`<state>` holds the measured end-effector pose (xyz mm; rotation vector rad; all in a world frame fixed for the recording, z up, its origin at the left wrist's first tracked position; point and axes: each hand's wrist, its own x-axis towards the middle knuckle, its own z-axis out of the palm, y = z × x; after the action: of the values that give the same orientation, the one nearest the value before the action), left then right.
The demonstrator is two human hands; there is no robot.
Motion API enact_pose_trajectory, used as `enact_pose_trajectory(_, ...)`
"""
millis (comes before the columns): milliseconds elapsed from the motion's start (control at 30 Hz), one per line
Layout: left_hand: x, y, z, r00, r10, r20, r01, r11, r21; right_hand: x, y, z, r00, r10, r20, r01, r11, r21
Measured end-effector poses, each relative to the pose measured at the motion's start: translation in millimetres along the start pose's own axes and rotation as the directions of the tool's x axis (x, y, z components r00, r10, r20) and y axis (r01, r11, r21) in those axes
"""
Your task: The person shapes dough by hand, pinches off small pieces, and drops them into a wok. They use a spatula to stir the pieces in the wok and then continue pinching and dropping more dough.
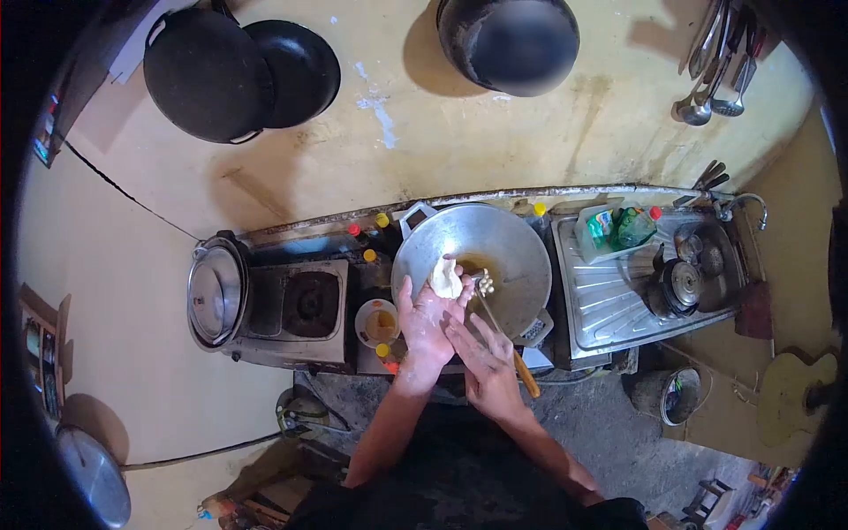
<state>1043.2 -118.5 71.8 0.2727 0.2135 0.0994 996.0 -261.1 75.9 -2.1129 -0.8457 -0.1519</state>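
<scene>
A flat, pale piece of dough (445, 279) lies on the fingers of my left hand (430, 320), which is palm up over the near edge of a large metal wok (521, 243). My right hand (485, 364) is beside it, its spread fingertips at the left palm and nothing seen in its grasp. Yellowish oil (505, 281) covers the wok's bottom. A utensil with a wooden handle (527, 375) rests in the wok and passes by my right hand; small pale lumps (484, 283) show at its far end.
Left of the wok stand a bowl (378, 323), several bottles and a stove (309, 311). A steel sink (609, 305) with a kettle (682, 284) is at the right. Below it sits a bucket (678, 395). Pans (208, 75) hang on the wall.
</scene>
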Motion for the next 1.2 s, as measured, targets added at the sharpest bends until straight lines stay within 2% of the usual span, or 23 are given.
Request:
enact_pose_trajectory(67, -1.7, 0.4, -4.6, 1.0, -0.023, 0.02, 0.024, 1.0, -0.006, 0.9, 5.7, -2.0, 1.0, -0.025, -0.009, 0.025, 0.999, -0.022)
enact_pose_trajectory(167, -3.0, -9.1, -6.1, 1.0, -0.015, -0.011, 0.015, 0.998, 0.063, 6.2, 2.1, 6.3, 0.999, -0.029, -0.02, 0.03, 0.998, 0.055)
enact_pose_trajectory(267, -2.3, 0.4, -7.9, 0.999, -0.003, -0.049, 0.006, 0.999, 0.053, 2.8, -0.3, -0.5, 0.999, -0.047, 0.02, 0.047, 0.999, 0.013)
enact_pose_trajectory(400, -2.5, 0.3, -12.7, 1.0, 0.011, -0.014, -0.01, 0.998, 0.057, 6.8, 5.3, -8.9, 0.996, -0.07, 0.051, 0.074, 0.994, -0.082)
enact_pose_trajectory(500, -5.7, -8.8, -8.9, 0.998, 0.031, -0.063, -0.018, 0.981, 0.195, 16.6, -1.8, -0.9, 0.999, -0.036, 0.004, 0.036, 0.999, 0.002)
enact_pose_trajectory(600, -2.7, -0.4, -9.8, 1.0, 0.011, -0.025, -0.007, 0.991, 0.136, 12.5, -1.9, 3.4, 0.997, -0.066, 0.035, 0.063, 0.994, 0.085)
enact_pose_trajectory(633, 0.9, 2.4, -17.4, 0.996, 0.005, 0.086, -0.009, 0.999, 0.052, 8.5, -1.2, 1.4, 0.996, -0.077, 0.051, 0.07, 0.99, 0.123)
enact_pose_trajectory(733, -0.5, 2.4, -15.0, 0.999, 0.022, 0.028, -0.023, 0.998, 0.06, 3.9, 7.4, -0.8, 0.996, -0.065, 0.059, 0.063, 0.997, 0.035)
enact_pose_trajectory(833, -7.5, -8.6, -2.7, 0.99, 0.024, -0.141, 0.009, 0.972, 0.235, 16.2, 2.5, 3.2, 0.997, -0.069, 0.022, 0.068, 0.997, 0.044)
enact_pose_trajectory(933, 2.4, -8.3, -21.7, 0.997, -0.02, 0.072, 0.009, 0.989, 0.149, 15.3, -4.3, 3.8, 0.996, -0.078, 0.043, 0.074, 0.994, 0.074)
enact_pose_trajectory(967, 4.6, -11.1, -24.5, 0.998, 0.036, 0.06, -0.046, 0.983, 0.179, 12.1, -4.0, -1.2, 0.995, -0.069, 0.067, 0.065, 0.996, 0.056)
enact_pose_trajectory(1067, -1.1, -6.7, -18.7, 0.998, 0.04, 0.052, -0.047, 0.986, 0.163, 3.2, 11.7, 1.7, 0.996, -0.044, 0.077, 0.044, 0.999, -0.002)
enact_pose_trajectory(1100, -3.9, -5.3, -18.0, 0.999, 0.035, -0.001, -0.033, 0.965, 0.262, 7.3, 11.8, 1.0, 0.997, -0.024, 0.067, 0.024, 1.0, -0.012)
enact_pose_trajectory(1133, -2.7, -9.0, -22.8, 1.0, 0.031, 0.004, -0.031, 0.963, 0.266, 11.3, 11.7, 0.6, 0.998, -0.002, 0.057, 0.004, 1.0, -0.022)
enact_pose_trajectory(1200, 2.3, -14.1, -33.1, 0.999, 0.028, 0.017, -0.032, 0.959, 0.282, 16.2, 6.2, 4.9, 0.997, -0.052, 0.062, 0.048, 0.997, 0.062)
